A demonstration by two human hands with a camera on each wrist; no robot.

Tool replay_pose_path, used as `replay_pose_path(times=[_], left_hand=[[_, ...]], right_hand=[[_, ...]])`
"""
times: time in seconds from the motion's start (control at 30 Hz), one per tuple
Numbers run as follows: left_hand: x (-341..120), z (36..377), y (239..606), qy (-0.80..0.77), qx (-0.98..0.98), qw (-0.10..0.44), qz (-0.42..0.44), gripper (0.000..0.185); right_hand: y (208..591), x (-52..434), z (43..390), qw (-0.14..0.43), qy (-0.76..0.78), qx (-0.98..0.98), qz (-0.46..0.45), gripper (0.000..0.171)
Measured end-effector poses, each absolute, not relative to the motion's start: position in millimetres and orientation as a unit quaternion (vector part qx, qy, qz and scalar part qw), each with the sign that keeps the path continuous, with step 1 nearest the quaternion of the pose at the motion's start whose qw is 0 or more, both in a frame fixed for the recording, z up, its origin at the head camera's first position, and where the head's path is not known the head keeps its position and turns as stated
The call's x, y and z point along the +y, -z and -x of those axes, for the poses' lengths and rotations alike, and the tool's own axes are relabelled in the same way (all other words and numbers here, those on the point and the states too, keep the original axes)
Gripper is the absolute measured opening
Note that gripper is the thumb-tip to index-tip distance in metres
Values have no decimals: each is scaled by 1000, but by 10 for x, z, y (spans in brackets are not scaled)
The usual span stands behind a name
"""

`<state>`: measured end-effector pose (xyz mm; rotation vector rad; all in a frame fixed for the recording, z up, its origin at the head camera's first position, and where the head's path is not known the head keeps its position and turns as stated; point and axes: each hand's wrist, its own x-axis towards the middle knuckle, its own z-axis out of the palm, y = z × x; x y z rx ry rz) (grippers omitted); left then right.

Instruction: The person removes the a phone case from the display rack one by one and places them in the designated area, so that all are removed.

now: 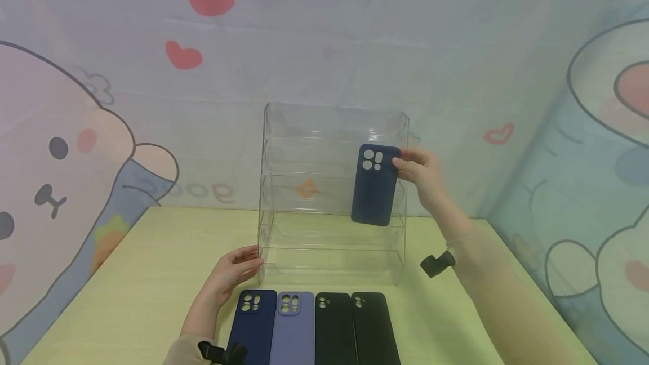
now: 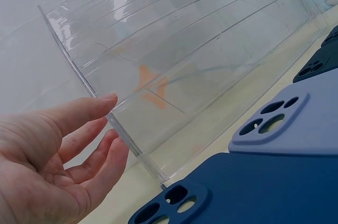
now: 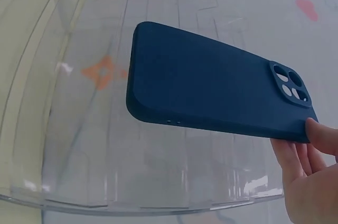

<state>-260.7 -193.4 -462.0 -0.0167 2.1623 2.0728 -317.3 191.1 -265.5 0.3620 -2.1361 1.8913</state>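
A clear plastic display rack (image 1: 332,259) with several tiers stands upright on the table. My left hand (image 1: 231,272) holds its left side edge low down, thumb at the front edge and bent fingers along the outer side, as the left wrist view shows. My right hand (image 1: 423,176) pinches a dark blue phone case (image 1: 374,196) by its upper right edge, between thumb and fingers. This case is nearly upright in front of the rack's right half, camera cutouts at the top. Whether it touches the rack I cannot tell.
A row of phone cases lies before the rack: a dark blue one (image 1: 253,325), a lilac one (image 1: 294,331) and two black ones (image 1: 334,331). A printed cloth (image 1: 324,61) hangs behind the pale yellow table (image 1: 167,258).
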Motion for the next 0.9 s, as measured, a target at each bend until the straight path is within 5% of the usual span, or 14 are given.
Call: replay_pose_path(times=[0.3, 0.53, 0.73, 0.9], left_hand=[[-1941, 2622, 4629, -691, 720, 70, 9, 58], [-1931, 2608, 4623, -689, 721, 71, 9, 57], [-1926, 2619, 4618, -691, 720, 72, 10, 59], [-1938, 2615, 4609, -690, 720, 72, 8, 60]], right_hand=[[2845, 2066, 3097, 74, -637, -759, -110, 29], [2988, 2179, 3033, 33, -636, -763, -106, 13], [3147, 2289, 2980, -5, -624, -774, -102, 38], [3275, 2375, 2937, -39, -646, -757, -90, 33]])
